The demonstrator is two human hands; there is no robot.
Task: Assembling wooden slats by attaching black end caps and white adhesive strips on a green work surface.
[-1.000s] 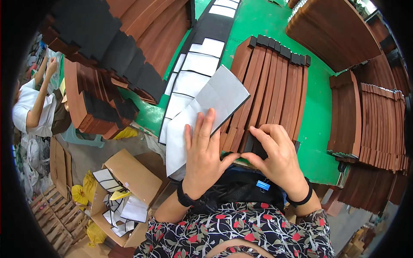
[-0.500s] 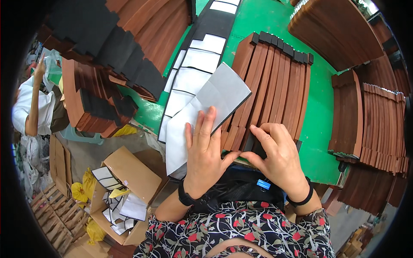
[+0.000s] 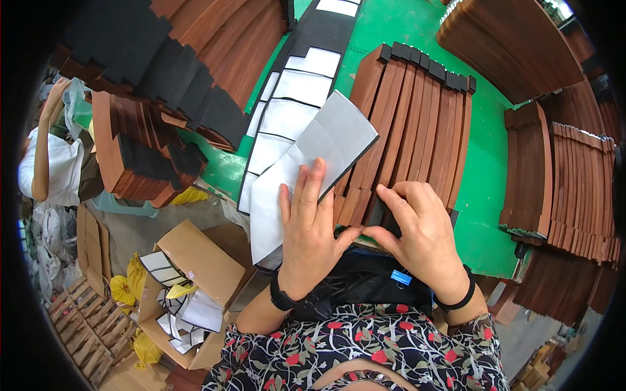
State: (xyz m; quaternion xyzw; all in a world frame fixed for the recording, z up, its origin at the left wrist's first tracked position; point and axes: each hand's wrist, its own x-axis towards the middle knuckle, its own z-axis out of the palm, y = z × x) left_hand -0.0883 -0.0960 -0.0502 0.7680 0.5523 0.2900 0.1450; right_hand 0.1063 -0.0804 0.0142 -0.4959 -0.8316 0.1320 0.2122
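A row of long reddish-brown wooden strips [image 3: 417, 130] lies side by side before me, with black pads [image 3: 427, 64] capping their far ends. My left hand [image 3: 305, 225] rests with straight fingers on a white-backed sheet [image 3: 339, 130] with a dark edge; its thumb reaches right to the strips' near end. My right hand [image 3: 420, 234] curls over that near end, thumb and index finger on either side of a small black pad [image 3: 376, 212]. The two thumb tips nearly meet. My right fingers partly hide the pad and the strip ends.
White-backed black pieces [image 3: 300, 85] run along the green tabletop [image 3: 486, 241]. Stacked wooden strips stand at far left [image 3: 222, 45] and right [image 3: 525, 173]. An open cardboard box [image 3: 195, 251] holds more pieces, lower left. A person in white [image 3: 62, 169] is at far left.
Both hands keep nearly the same place and pose. The view has shifted very slightly. At far left, the other person's raised arm has moved.
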